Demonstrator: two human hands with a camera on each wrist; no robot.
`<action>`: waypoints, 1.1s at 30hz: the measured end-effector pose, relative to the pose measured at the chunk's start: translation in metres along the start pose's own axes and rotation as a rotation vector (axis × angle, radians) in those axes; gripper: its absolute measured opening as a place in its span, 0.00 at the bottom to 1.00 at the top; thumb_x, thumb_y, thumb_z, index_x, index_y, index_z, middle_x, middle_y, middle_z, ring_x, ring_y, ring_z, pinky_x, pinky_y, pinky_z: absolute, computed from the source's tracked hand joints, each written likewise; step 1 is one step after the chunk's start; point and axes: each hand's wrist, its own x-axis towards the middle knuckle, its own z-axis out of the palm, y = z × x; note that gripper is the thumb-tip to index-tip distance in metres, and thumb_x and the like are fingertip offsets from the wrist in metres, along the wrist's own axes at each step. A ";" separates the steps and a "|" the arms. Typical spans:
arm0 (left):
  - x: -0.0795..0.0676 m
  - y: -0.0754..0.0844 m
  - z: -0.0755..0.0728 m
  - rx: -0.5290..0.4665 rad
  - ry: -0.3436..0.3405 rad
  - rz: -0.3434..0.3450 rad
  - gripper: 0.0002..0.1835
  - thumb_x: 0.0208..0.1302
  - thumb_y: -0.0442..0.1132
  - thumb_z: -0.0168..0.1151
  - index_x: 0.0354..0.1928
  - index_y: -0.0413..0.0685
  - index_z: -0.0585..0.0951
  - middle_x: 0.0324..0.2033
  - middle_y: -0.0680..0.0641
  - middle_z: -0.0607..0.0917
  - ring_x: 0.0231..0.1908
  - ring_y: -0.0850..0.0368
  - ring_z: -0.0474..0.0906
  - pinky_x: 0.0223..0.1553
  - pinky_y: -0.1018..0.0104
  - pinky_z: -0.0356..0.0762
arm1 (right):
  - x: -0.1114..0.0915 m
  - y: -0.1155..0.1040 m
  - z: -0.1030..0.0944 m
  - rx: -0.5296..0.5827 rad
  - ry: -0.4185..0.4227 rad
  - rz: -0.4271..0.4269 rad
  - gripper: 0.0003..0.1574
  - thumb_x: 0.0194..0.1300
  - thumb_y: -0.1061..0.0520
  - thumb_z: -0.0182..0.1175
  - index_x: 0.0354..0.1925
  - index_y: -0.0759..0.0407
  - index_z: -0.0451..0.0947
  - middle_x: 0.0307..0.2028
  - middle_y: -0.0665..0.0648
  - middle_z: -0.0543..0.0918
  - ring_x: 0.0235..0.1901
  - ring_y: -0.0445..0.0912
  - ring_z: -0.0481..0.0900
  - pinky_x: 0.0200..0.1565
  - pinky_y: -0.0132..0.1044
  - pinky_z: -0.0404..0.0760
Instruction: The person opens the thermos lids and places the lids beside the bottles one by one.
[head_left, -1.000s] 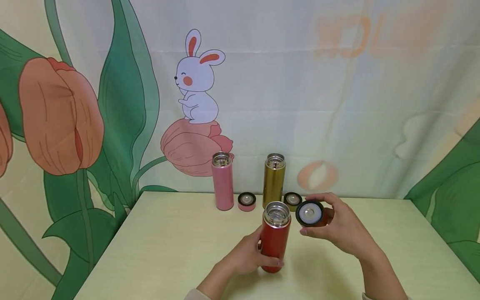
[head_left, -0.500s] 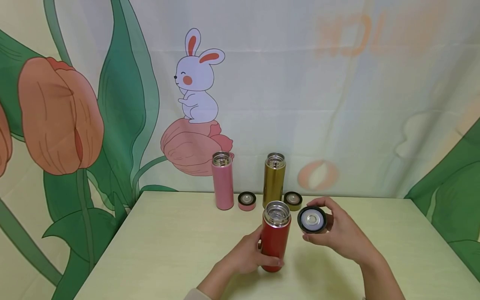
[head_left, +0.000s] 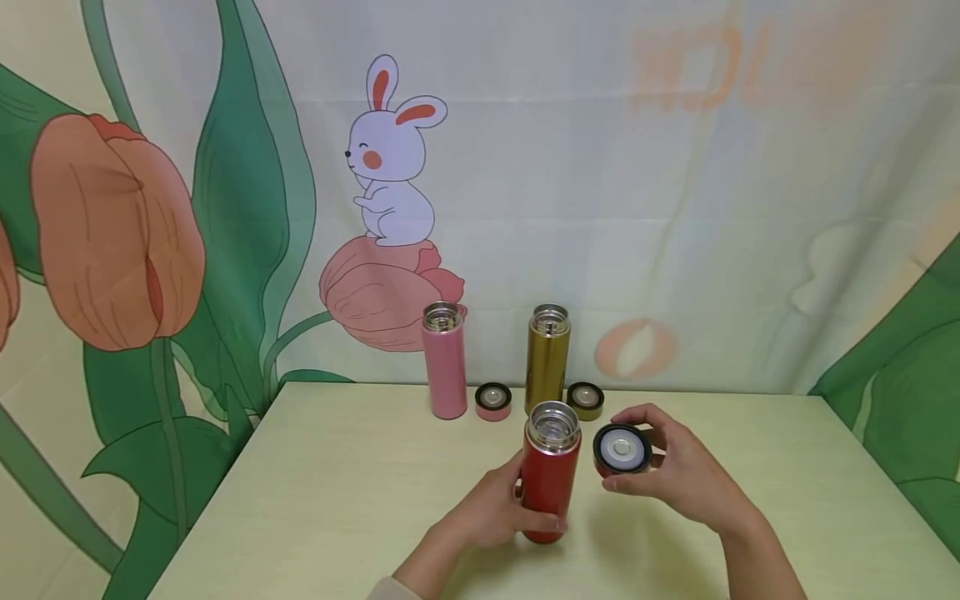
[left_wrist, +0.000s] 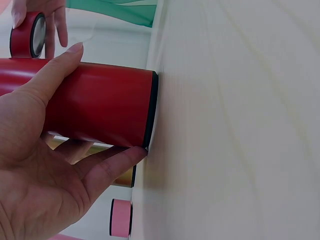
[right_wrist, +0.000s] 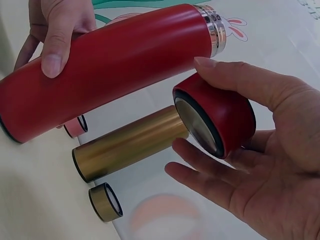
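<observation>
My left hand (head_left: 495,510) grips the lower part of a red thermos bottle (head_left: 552,475), which stands upright with its steel mouth uncovered. In the left wrist view the thumb crosses the red body (left_wrist: 110,102) and a fingertip reaches its black base. My right hand (head_left: 686,471) pinches the red bottle cap (head_left: 622,450) just right of the bottle's neck, its pale inner side turned up toward the head camera. Thumb and fingers sit on opposite sides of the cap (right_wrist: 220,112) in the right wrist view. Cap and bottle are apart.
At the back of the table (head_left: 337,500) stand an uncapped pink thermos (head_left: 446,371) and an uncapped gold thermos (head_left: 548,358). The pink cap (head_left: 493,403) and gold cap (head_left: 586,402) lie inner side up beside them. A printed curtain (head_left: 525,183) hangs behind.
My right hand has lowered slightly with the red cap, tilting the cap so its inner side faces further up. The left hand and red thermos have stayed in place.
</observation>
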 end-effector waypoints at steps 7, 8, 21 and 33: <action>0.000 -0.001 0.000 0.010 0.002 0.016 0.47 0.53 0.50 0.82 0.72 0.67 0.67 0.61 0.54 0.82 0.64 0.49 0.77 0.65 0.42 0.76 | 0.001 0.004 -0.001 -0.071 -0.020 0.014 0.44 0.46 0.53 0.85 0.59 0.54 0.74 0.57 0.59 0.80 0.50 0.51 0.82 0.51 0.39 0.83; 0.000 -0.001 0.000 0.008 0.001 0.015 0.47 0.53 0.50 0.82 0.73 0.67 0.66 0.61 0.54 0.82 0.64 0.49 0.77 0.65 0.42 0.76 | 0.001 0.005 -0.002 -0.076 -0.022 0.014 0.45 0.46 0.52 0.85 0.59 0.54 0.74 0.56 0.58 0.81 0.50 0.51 0.82 0.52 0.38 0.82; 0.001 0.001 0.001 0.012 0.008 0.027 0.47 0.52 0.50 0.83 0.72 0.66 0.67 0.62 0.54 0.83 0.64 0.48 0.77 0.66 0.43 0.76 | 0.006 0.019 -0.003 -0.069 -0.064 0.051 0.45 0.45 0.56 0.85 0.58 0.59 0.73 0.51 0.62 0.83 0.49 0.53 0.84 0.46 0.39 0.84; -0.001 -0.001 0.001 -0.001 0.011 0.024 0.46 0.52 0.49 0.83 0.72 0.65 0.68 0.62 0.52 0.82 0.66 0.44 0.77 0.67 0.40 0.74 | 0.014 0.038 0.003 -0.134 -0.083 0.094 0.46 0.41 0.55 0.87 0.56 0.57 0.73 0.45 0.57 0.85 0.50 0.51 0.81 0.49 0.42 0.81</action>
